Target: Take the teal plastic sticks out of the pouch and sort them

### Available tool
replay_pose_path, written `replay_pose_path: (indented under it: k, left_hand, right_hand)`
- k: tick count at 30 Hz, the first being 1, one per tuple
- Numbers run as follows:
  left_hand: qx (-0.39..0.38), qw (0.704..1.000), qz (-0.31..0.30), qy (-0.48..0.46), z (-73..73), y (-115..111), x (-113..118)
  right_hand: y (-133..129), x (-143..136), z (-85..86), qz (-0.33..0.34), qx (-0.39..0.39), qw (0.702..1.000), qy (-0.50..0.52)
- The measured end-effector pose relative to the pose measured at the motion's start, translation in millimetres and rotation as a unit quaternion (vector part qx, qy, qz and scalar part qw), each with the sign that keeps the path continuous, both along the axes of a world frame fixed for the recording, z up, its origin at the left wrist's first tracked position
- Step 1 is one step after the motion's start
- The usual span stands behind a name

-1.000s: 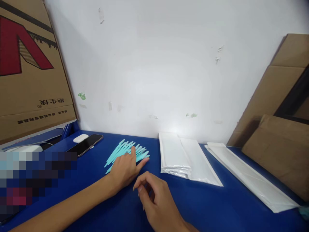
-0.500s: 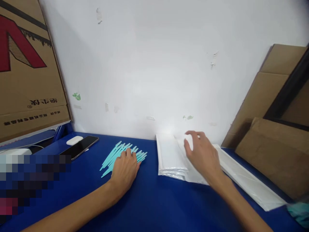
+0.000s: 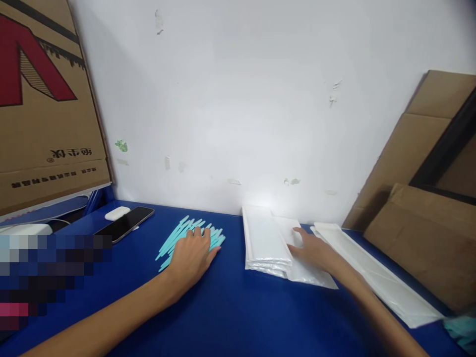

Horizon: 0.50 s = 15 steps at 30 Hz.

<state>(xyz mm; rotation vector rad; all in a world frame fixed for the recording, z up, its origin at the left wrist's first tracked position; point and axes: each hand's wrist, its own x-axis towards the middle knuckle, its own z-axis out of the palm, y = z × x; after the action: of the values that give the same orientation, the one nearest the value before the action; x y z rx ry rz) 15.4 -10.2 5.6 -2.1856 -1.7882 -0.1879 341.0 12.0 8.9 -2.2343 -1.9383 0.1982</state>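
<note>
My left hand (image 3: 191,255) rests over a loose pile of slim teal sticks (image 3: 173,243), fingertips down among them and thumb apart at the right side. The fingers hide part of the pile, so their exact kind is unclear. To the right, a stack of white padded mailers (image 3: 264,238) lies near the wall. A flat white mailer (image 3: 307,275) sticks out from the stack's right side. Above that mailer is my right hand (image 3: 310,248), thumb and index finger apart, its fingertips at or just over the surface; contact is hard to judge.
A long white packet (image 3: 383,275) lies right of my forearm. Brown cardboard (image 3: 420,238) leans at the right, with a teal bundle (image 3: 463,329) at the corner. A phone (image 3: 128,224) and white case (image 3: 117,213) lie left, below a large printed carton (image 3: 52,124).
My right hand has lowered onto or near the white mailer, and its wrist has flattened. My left hand stays on the teal sticks. The view has shifted slightly.
</note>
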Motion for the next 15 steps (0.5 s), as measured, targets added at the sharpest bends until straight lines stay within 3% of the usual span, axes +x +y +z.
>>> replay_pose_path:
  k: [9, 13, 15]
  left_hand:
    - [0.037, 0.996, -0.07, -0.046, 2.4, -4.5, -7.9]
    - [0.063, 0.974, -0.168, -0.137, 12.6, -10.0, -10.5]
    - [0.069, 0.956, -0.219, -0.184, 17.3, -14.3, -10.9]
  right_hand:
    - [1.7, 10.0, 9.8, 0.001, 0.068, 0.997, 0.032]
    - [-7.4, 29.7, 39.8, -0.004, 0.102, 0.991, 0.084]
    - [-17.4, 35.7, 59.2, 0.02, 0.113, 0.979, 0.166]
